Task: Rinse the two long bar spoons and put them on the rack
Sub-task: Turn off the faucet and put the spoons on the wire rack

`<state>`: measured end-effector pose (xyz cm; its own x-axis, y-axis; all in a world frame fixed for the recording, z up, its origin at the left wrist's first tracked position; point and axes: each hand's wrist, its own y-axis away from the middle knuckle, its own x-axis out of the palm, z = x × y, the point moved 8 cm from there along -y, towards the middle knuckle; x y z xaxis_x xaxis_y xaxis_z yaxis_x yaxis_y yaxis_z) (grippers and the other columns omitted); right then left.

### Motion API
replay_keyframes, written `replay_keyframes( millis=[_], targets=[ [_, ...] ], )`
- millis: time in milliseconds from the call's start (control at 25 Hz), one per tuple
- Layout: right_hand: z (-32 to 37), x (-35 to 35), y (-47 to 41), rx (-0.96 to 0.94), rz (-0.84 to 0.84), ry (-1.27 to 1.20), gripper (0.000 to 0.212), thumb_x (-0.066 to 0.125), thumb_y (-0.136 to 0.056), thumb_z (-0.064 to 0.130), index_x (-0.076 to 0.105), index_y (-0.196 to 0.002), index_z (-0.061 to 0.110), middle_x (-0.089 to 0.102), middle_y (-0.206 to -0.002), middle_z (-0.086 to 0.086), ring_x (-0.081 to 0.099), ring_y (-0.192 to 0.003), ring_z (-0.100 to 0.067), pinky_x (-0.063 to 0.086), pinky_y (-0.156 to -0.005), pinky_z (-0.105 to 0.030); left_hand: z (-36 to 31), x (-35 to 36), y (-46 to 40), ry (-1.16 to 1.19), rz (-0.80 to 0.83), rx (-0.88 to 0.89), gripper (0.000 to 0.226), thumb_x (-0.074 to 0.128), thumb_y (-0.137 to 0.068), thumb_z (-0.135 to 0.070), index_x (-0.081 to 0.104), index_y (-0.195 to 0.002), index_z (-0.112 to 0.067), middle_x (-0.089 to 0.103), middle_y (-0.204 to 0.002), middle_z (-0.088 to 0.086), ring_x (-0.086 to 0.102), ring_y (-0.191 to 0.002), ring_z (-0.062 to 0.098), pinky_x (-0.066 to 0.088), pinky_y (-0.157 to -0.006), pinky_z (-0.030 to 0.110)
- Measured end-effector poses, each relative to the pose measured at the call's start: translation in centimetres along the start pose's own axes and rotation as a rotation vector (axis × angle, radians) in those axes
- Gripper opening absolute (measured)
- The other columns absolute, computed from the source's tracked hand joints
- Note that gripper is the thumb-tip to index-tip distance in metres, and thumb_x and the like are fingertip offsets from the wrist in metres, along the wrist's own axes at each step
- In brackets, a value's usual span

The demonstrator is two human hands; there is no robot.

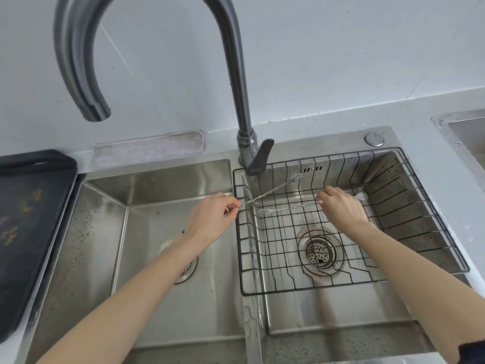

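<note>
The 2 bare forearms reach in from below over a double steel sink [183,348]. The left hand [210,219] pinches one bar spoon [273,191] at its lower end, the forked tip angled up toward the tap lever [259,156]. The right hand [341,208] pinches the other bar spoon [288,207], lying level over the black wire rack [430,214] in the right basin. A black tray [29,219] sits left on the bench [446,122], and a grey cloth [148,148] lies behind the left basin.

Pale tiled wall [341,48], grey countertop [446,106]
</note>
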<state>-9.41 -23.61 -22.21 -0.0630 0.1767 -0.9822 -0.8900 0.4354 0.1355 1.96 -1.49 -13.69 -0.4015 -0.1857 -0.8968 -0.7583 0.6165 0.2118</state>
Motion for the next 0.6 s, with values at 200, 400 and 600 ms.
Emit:
replay_keyframes(
  millis=[200, 400, 600],
  targets=[
    [1.4, -2.6, 0.6, 0.0, -0.1, -0.201, 0.021, 0.051, -0.088, 0.006, 0.062, -0.105, 0.0, 0.061, -0.104, -0.019, 0.056, -0.1, -0.037, 0.048, -0.072, -0.043, -0.9, -0.7, 0.2, 0.046, -0.028, 0.026, 0.018, 0.055, -0.088, -0.018, 0.069, -0.1, -0.017, 0.068, -0.098, 0.002, 0.062, -0.086, 0.017, 0.044, -0.072, 0.025],
    [5.3, -5.6, 2.8, 0.052, -0.156, -0.682, 0.018, 0.054, -0.089, 0.012, 0.066, -0.1, 0.005, 0.066, -0.101, -0.01, 0.059, -0.083, -0.017, 0.045, -0.073, -0.022, -2.7, -2.4, 0.5, 0.158, -0.091, 0.063, 0.017, 0.058, -0.087, -0.018, 0.07, -0.099, -0.015, 0.068, -0.093, 0.001, 0.054, -0.076, 0.01, 0.043, -0.074, 0.022],
    [10.8, -7.8, 4.9, 0.04, -0.072, -0.97, 0.02, 0.06, -0.086, 0.024, 0.066, -0.102, 0.014, 0.063, -0.091, 0.008, 0.058, -0.082, -0.005, 0.04, -0.066, -0.003, -4.9, -4.4, 1.3, 0.47, -0.142, 0.063, 0.015, 0.062, -0.085, -0.012, 0.067, -0.098, -0.008, 0.063, -0.083, 0.001, 0.062, -0.079, 0.017, 0.054, -0.073, 0.018]
  ],
)
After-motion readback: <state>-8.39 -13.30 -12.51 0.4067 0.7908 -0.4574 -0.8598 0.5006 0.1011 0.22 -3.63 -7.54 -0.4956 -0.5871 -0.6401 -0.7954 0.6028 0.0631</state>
